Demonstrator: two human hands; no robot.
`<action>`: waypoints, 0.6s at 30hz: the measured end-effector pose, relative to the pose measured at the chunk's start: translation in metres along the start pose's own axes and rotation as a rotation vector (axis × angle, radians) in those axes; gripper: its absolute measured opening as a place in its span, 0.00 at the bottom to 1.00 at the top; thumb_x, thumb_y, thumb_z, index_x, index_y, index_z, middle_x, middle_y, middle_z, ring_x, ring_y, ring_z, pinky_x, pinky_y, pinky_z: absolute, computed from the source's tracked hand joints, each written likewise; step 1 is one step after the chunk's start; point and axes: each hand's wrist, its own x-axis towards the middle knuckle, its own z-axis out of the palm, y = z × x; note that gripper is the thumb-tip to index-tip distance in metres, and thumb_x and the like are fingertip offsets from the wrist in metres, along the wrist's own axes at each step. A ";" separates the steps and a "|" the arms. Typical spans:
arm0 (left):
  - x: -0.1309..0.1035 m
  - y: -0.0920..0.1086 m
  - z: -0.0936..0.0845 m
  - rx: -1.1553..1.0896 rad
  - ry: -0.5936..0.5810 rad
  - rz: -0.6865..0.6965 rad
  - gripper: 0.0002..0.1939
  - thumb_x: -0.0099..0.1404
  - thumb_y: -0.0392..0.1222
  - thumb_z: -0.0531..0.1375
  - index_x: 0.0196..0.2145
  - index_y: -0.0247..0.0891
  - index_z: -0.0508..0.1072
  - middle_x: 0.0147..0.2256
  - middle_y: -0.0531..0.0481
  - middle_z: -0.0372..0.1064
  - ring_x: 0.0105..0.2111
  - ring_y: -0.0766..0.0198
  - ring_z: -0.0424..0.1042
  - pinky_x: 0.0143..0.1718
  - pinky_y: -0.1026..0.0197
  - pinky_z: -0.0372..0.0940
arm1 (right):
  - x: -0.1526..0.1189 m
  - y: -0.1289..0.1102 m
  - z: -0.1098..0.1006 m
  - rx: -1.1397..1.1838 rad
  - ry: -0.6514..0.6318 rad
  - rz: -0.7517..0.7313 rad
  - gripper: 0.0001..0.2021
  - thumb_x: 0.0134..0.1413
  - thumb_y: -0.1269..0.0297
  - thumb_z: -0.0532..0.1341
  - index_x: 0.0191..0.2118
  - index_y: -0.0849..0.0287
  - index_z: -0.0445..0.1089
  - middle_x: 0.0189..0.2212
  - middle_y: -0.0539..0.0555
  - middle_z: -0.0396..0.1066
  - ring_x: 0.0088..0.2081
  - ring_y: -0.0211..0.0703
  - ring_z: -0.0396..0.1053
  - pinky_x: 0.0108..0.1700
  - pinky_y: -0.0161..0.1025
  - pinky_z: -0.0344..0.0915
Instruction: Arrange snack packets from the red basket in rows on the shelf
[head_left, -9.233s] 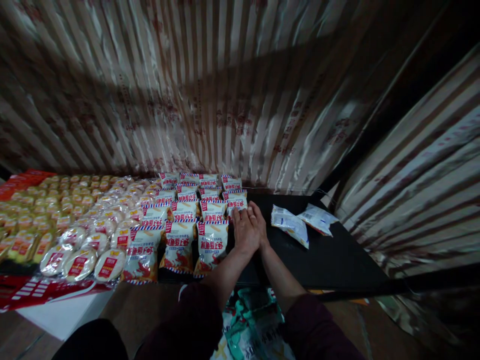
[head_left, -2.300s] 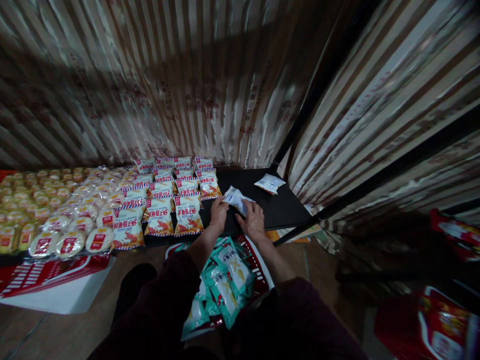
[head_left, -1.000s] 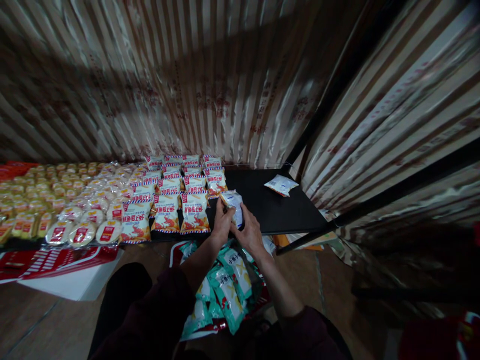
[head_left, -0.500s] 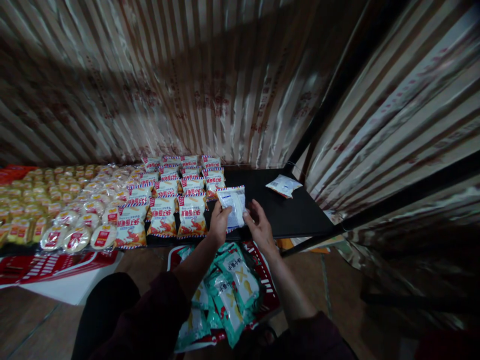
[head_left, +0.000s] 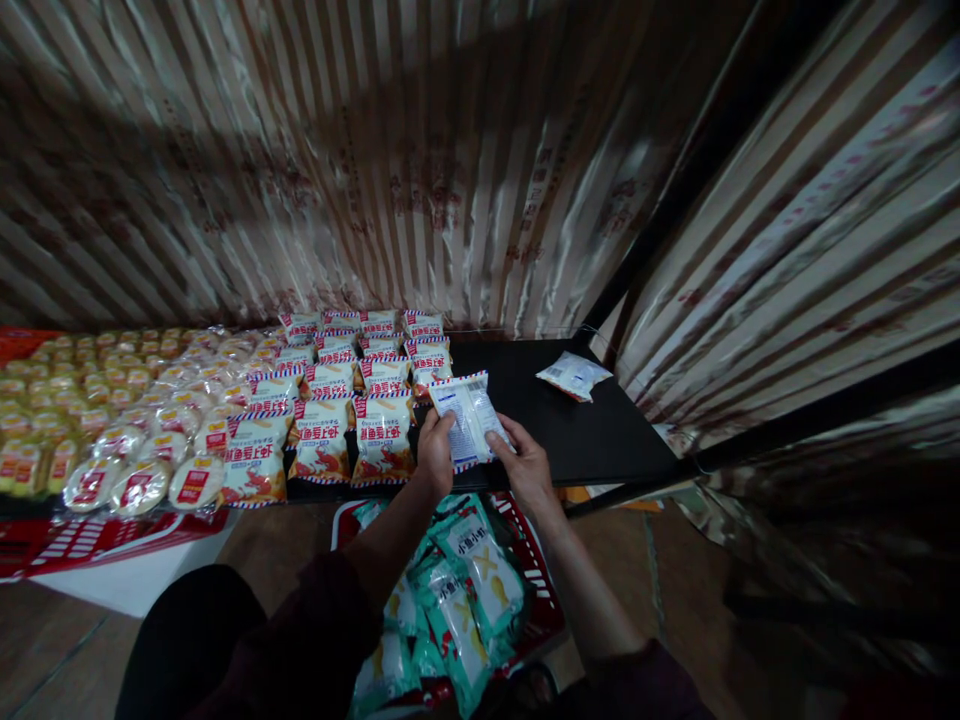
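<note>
Between my two hands is a white snack bag [head_left: 466,418] with striped ends, its printed back turned up. My left hand [head_left: 435,450] grips its left edge, thumb on top. My right hand [head_left: 523,462] closes on the lower right edge, thumb over the front. Just left of it, rows of matching snack bags [head_left: 384,437] face up on the black shelf [head_left: 592,435]. One more bag [head_left: 574,376] lies by itself at the shelf's right end, back side up.
Round wrapped crackers [head_left: 140,487] and small yellow packs [head_left: 34,462] fill the shelf's left side. Below the shelf, a red basket [head_left: 541,570] holds green snack bags [head_left: 457,600]. Striped plastic sheeting [head_left: 480,180] hangs behind; a dark frame bar [head_left: 825,410] crosses at right.
My right hand has closed from loosely spread fingers onto the bag's right edge. The bag stays in my left hand, slightly turned. The view has shifted a little.
</note>
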 end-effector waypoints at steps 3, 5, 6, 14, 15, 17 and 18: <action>-0.001 0.001 0.002 -0.001 -0.010 0.006 0.17 0.56 0.43 0.62 0.43 0.37 0.70 0.37 0.49 0.76 0.42 0.56 0.74 0.46 0.55 0.67 | 0.001 0.001 -0.001 -0.020 0.052 -0.016 0.26 0.43 0.49 0.67 0.47 0.58 0.73 0.45 0.55 0.76 0.44 0.51 0.73 0.46 0.47 0.70; -0.001 0.001 0.003 -0.003 -0.019 -0.006 0.17 0.57 0.43 0.62 0.43 0.37 0.70 0.37 0.49 0.76 0.42 0.56 0.74 0.46 0.55 0.67 | 0.002 0.004 -0.001 -0.035 0.079 -0.026 0.25 0.44 0.49 0.66 0.47 0.58 0.73 0.45 0.55 0.76 0.44 0.51 0.73 0.46 0.47 0.70; 0.000 0.001 0.004 -0.007 -0.024 -0.015 0.17 0.56 0.43 0.62 0.43 0.37 0.70 0.37 0.48 0.76 0.42 0.56 0.74 0.47 0.55 0.67 | 0.003 0.005 -0.002 -0.045 0.087 -0.033 0.25 0.45 0.49 0.66 0.47 0.58 0.73 0.44 0.55 0.76 0.44 0.51 0.73 0.46 0.46 0.70; -0.003 0.007 0.006 -0.054 -0.074 -0.079 0.19 0.56 0.46 0.62 0.44 0.37 0.70 0.40 0.48 0.75 0.43 0.57 0.73 0.45 0.57 0.67 | 0.005 0.012 -0.005 -0.136 0.161 -0.112 0.24 0.50 0.48 0.62 0.47 0.60 0.73 0.45 0.57 0.75 0.47 0.52 0.71 0.49 0.48 0.67; -0.005 0.009 0.007 -0.041 -0.076 -0.097 0.19 0.56 0.46 0.62 0.44 0.37 0.70 0.40 0.48 0.75 0.43 0.57 0.73 0.45 0.58 0.67 | 0.006 0.013 -0.005 -0.144 0.167 -0.123 0.24 0.50 0.48 0.61 0.48 0.61 0.73 0.45 0.58 0.75 0.47 0.52 0.71 0.50 0.48 0.67; -0.009 0.013 0.009 -0.009 -0.081 -0.119 0.20 0.55 0.45 0.63 0.45 0.38 0.70 0.40 0.48 0.75 0.42 0.58 0.73 0.44 0.59 0.67 | 0.007 0.013 -0.005 -0.158 0.183 -0.135 0.25 0.51 0.48 0.61 0.49 0.61 0.71 0.46 0.59 0.74 0.47 0.52 0.71 0.50 0.49 0.67; -0.011 0.014 0.010 0.004 -0.079 -0.124 0.20 0.54 0.44 0.63 0.45 0.38 0.70 0.39 0.48 0.75 0.42 0.58 0.74 0.43 0.60 0.67 | 0.007 0.014 -0.005 -0.165 0.189 -0.137 0.26 0.51 0.48 0.60 0.51 0.61 0.70 0.46 0.59 0.74 0.46 0.52 0.71 0.49 0.49 0.67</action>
